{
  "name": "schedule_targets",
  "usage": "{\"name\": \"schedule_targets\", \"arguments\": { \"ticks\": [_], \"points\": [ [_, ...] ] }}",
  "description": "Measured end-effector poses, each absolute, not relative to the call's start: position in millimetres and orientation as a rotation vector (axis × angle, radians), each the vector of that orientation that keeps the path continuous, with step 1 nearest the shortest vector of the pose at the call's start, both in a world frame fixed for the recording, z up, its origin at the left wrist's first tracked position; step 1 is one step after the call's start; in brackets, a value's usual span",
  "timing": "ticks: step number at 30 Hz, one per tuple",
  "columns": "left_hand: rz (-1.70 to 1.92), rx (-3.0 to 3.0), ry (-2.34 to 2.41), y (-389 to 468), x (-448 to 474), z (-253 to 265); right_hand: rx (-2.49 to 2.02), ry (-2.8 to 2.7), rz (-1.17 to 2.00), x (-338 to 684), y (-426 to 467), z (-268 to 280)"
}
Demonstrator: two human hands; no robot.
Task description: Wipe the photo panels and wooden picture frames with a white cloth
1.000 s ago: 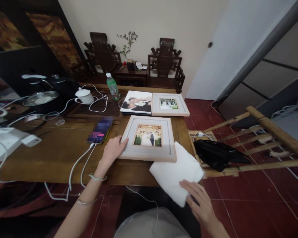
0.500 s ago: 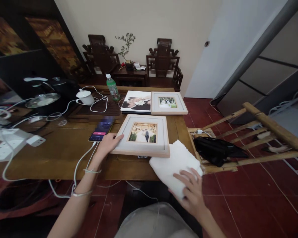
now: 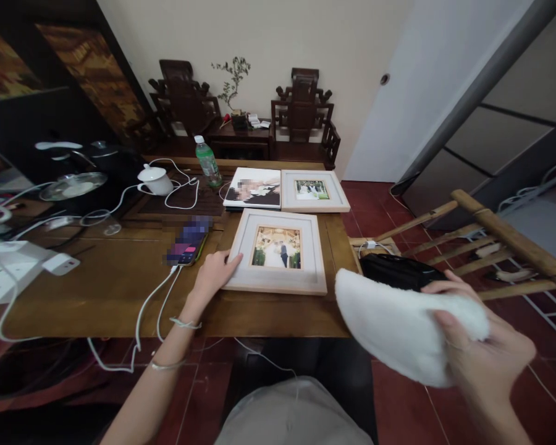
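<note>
A light wood picture frame [image 3: 311, 272] with a white mat and a wedding photo lies face up near the table's front edge. My left hand [image 3: 217, 272] grips its left side, the thumb on top of the rim and the other fingers partly hidden. Off the table's right front corner, my right hand [image 3: 486, 346] is closed around a folded white cloth [image 3: 393, 324], held in the air. The cloth is apart from the frame, and motion blurs it slightly.
Behind stand a second frame [image 3: 337, 193], a photo album [image 3: 254, 187] and a bottle [image 3: 207, 162]. To the left are a phone [image 3: 188, 244] with a cable, a lidded cup [image 3: 156, 180] and a power strip [image 3: 9, 272]. A bamboo chair [image 3: 505, 235] holding a black bag [image 3: 398, 271] is at right.
My right hand has lifted the white cloth off the table's corner and carried it to the right. The picture frame has shifted slightly right with my left hand on it.
</note>
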State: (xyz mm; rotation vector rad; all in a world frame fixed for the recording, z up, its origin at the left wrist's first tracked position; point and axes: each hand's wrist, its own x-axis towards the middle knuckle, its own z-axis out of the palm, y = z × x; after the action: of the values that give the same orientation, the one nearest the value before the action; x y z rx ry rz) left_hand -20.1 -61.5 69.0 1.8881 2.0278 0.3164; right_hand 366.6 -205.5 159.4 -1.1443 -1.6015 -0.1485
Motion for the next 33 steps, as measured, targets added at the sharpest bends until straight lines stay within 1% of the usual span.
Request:
{"name": "schedule_targets", "arguments": {
  "ticks": [3, 6, 9, 14, 17, 19, 20, 24, 26, 28, 30, 33],
  "points": [
    [0.303, 1.924, 2.007, -61, -17, 72, -1.184, -1.559, -0.141, 369, -196, 157],
    [0.311, 1.957, 2.010, -63, -15, 73, -1.468, -1.374, 0.015, 373, -190, 154],
    [0.300, 1.995, 2.017, -66, -12, 73, -1.640, -1.351, 0.058, 380, -181, 158],
    [0.286, 1.990, 2.050, -68, -7, 68, -1.569, -1.555, 0.295, 393, -151, 166],
    [0.285, 1.982, 2.082, -68, -7, 64, -1.573, -1.588, 0.356, 396, -128, 166],
    [0.331, 1.994, 2.080, -67, -7, 60, -1.591, -1.619, 0.307, 396, -114, 166],
    [0.387, 2.005, 2.066, -65, -7, 57, -1.580, -1.655, 0.227, 396, -108, 167],
    [0.762, 2.071, 1.887, -53, -6, 42, -1.419, -1.884, -0.312, 387, -90, 168],
    [0.878, 2.116, 1.764, -46, -4, 34, -1.319, -2.007, -0.461, 373, -85, 161],
    [0.931, 2.148, 1.664, -42, -2, 27, -1.223, -2.184, -0.430, 354, -81, 146],
    [0.950, 2.183, 1.612, -41, -1, 23, -1.167, -2.390, -0.262, 331, -78, 123],
    [0.970, 2.252, 1.551, -45, 0, 20, -1.238, -2.575, -0.035, 304, -75, 90]
  ]
}}
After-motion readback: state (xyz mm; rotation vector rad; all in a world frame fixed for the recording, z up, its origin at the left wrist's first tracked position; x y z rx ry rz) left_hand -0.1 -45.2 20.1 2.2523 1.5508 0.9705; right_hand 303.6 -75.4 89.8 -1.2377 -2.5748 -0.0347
